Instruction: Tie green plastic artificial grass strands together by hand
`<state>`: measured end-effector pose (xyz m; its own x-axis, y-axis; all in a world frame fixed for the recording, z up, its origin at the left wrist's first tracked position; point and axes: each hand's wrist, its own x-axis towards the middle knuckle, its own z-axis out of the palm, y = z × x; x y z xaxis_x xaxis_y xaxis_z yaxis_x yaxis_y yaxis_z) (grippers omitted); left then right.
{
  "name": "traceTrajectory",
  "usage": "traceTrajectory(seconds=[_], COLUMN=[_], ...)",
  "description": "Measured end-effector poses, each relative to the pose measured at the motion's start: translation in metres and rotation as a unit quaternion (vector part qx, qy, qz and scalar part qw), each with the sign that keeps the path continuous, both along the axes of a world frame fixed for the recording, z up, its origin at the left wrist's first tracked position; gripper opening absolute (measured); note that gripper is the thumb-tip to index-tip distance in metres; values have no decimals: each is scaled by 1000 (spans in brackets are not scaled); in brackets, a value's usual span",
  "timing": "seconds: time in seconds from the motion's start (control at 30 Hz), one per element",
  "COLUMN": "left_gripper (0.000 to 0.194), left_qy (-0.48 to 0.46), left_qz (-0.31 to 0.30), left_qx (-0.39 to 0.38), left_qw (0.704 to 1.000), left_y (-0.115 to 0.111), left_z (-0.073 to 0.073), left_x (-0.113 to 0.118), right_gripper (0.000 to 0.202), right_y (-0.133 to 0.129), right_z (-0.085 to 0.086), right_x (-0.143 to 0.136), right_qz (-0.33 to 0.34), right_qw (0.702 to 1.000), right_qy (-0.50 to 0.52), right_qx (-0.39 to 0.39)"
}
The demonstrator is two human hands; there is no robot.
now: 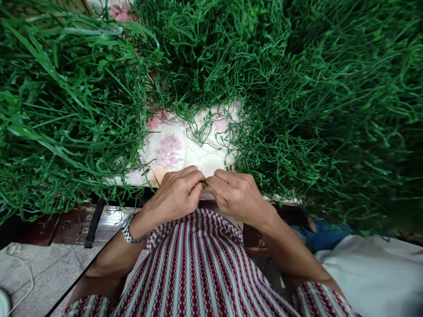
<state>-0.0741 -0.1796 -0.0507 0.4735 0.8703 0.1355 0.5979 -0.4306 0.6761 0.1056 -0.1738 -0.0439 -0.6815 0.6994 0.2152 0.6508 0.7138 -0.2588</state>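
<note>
My left hand and my right hand meet at the near edge of the table, just above my lap. Fingers and thumbs are pinched together on both sides. Between the fingertips shows a short bit of thin green stem; most of it is hidden by the fingers. Beyond the hands, a few loose thin green sprigs lie on the pale flowered tablecloth. A big heap of fine, curly green stems spreads to the right of my right hand.
Broader-leaved green stalks are piled on the left, overhanging the table edge. More thin stems are heaped at the back. A black strap hangs at lower left. Blue cloth and pale cloth show at lower right.
</note>
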Motion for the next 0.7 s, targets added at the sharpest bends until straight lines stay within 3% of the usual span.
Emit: traceTrajectory(seconds=[0.1,0.2,0.33,0.47,0.57,0.7], left_gripper=[14,13,13,9,5,2], left_qy=[-135,-224,-279,-383,-414,-471], left_qz=[15,57,61,64,110,146], left_qx=[-26,-29,-59,-124,-150,-172], left_qw=[990,972,956,913,891,853], left_y=[1,-3,-12,-12,-2,7], left_z=[-3,-5,-3,1,-1,-12], left_x=[3,7,2,-8,-5,4], right_gripper=[17,16,11,14,10,25], right_y=[-1,-1,-1,-1,-1,4], right_z=[-5,-13,-20,-9,3,0], right_x=[-2,-8,-6,6,4,-10], right_qz=[2,-15,-43,-116,-49,-109], right_qw=[998,977,925,846,891,898], right_qy=[68,208,359,509,430,386], right_qx=[-16,-53,-120,-112,-137,-180])
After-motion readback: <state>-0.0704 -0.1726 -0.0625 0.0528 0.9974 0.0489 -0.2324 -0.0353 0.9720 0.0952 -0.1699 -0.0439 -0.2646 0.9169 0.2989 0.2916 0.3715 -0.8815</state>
